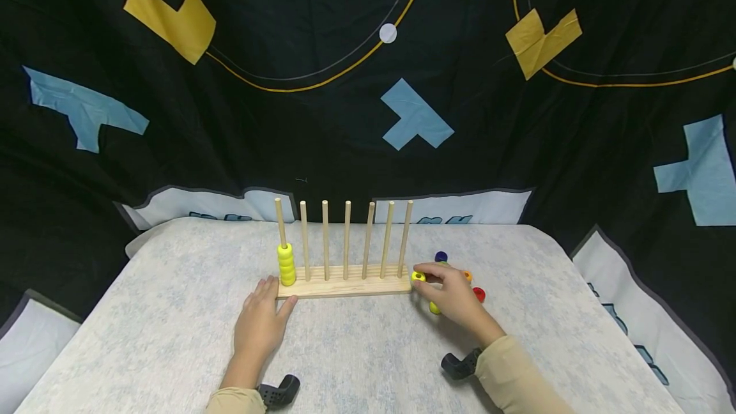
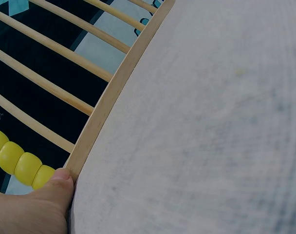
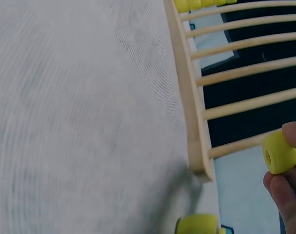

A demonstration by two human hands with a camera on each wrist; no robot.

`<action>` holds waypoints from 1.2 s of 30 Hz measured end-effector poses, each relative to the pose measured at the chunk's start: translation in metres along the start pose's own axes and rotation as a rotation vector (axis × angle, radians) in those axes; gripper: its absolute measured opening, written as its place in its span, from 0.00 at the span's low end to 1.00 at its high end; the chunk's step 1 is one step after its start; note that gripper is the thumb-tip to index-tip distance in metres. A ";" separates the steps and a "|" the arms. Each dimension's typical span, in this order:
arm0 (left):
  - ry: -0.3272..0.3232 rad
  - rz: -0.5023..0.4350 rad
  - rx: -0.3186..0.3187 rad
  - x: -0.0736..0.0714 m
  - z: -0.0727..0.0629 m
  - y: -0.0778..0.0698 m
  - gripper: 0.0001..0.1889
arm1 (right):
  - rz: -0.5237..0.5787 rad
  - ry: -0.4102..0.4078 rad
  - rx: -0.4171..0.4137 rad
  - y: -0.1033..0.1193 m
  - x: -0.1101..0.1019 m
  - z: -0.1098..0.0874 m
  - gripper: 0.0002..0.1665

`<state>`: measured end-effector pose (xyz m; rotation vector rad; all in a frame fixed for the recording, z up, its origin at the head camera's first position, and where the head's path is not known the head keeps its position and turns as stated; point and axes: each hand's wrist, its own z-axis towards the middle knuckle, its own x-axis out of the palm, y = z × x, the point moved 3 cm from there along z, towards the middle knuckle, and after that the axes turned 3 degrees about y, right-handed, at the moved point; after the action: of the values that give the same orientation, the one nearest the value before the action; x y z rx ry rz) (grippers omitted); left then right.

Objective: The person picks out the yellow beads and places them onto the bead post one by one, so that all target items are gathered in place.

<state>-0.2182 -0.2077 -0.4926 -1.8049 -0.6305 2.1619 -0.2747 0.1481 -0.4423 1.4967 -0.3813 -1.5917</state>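
Observation:
A wooden peg rack (image 1: 345, 287) with a row of several upright pegs stands on the table. Its leftmost peg carries a stack of several yellow beads (image 1: 286, 265). My left hand (image 1: 260, 323) grips the rack's left end, its thumb (image 2: 60, 180) against the front edge beside the stack. Just off the right end of the rack, my right hand (image 1: 451, 292) pinches a yellow bead (image 3: 280, 152) between thumb and fingers, the bead's hole showing. Under and around that hand lie loose beads, partly hidden: a yellow-green bead (image 1: 434, 308), a red bead (image 1: 479, 294), an orange bead (image 1: 468, 276) and a dark blue bead (image 1: 441, 256).
A pale, mottled cloth covers the table (image 1: 356, 356). Behind it hangs a black curtain (image 1: 322, 133) with blue and gold patches. Each wrist wears a dark camera mount, such as the right one (image 1: 460, 366).

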 end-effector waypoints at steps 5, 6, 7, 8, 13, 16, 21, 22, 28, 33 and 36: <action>0.000 0.000 -0.004 -0.001 0.000 0.000 0.37 | 0.008 0.014 -0.023 0.012 0.005 0.002 0.20; 0.000 0.000 -0.005 -0.001 0.000 0.000 0.37 | 0.006 0.016 -0.030 0.014 0.006 0.002 0.20; 0.001 0.000 -0.005 -0.001 0.000 0.000 0.37 | 0.007 0.018 -0.036 0.017 0.007 0.003 0.20; 0.001 0.000 -0.005 -0.001 0.000 0.000 0.37 | 0.007 0.019 -0.044 0.020 0.008 0.003 0.19; 0.007 0.001 -0.005 0.000 0.000 0.001 0.37 | 0.006 0.031 -0.096 0.036 0.015 0.007 0.19; 0.009 0.002 -0.005 0.000 0.000 0.002 0.37 | 0.008 0.036 -0.135 0.047 0.019 0.010 0.18; 0.007 0.004 -0.008 0.001 0.001 0.002 0.37 | 0.031 0.048 -0.164 0.065 0.025 0.015 0.19; 0.006 0.005 -0.008 0.002 0.001 0.003 0.37 | 0.046 0.056 -0.168 0.069 0.025 0.016 0.19; 0.006 0.010 -0.004 0.003 0.001 0.003 0.37 | 0.080 0.082 -0.250 0.094 0.030 0.027 0.20; -0.001 0.004 -0.007 0.003 0.001 0.002 0.37 | 0.079 0.078 -0.308 0.116 0.032 0.037 0.20; -0.003 0.004 -0.008 0.002 0.001 0.002 0.37 | 0.085 0.073 -0.344 0.129 0.032 0.044 0.20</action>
<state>-0.2196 -0.2083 -0.4954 -1.8084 -0.6377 2.1681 -0.2609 0.0373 -0.3584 1.2532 -0.1187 -1.4470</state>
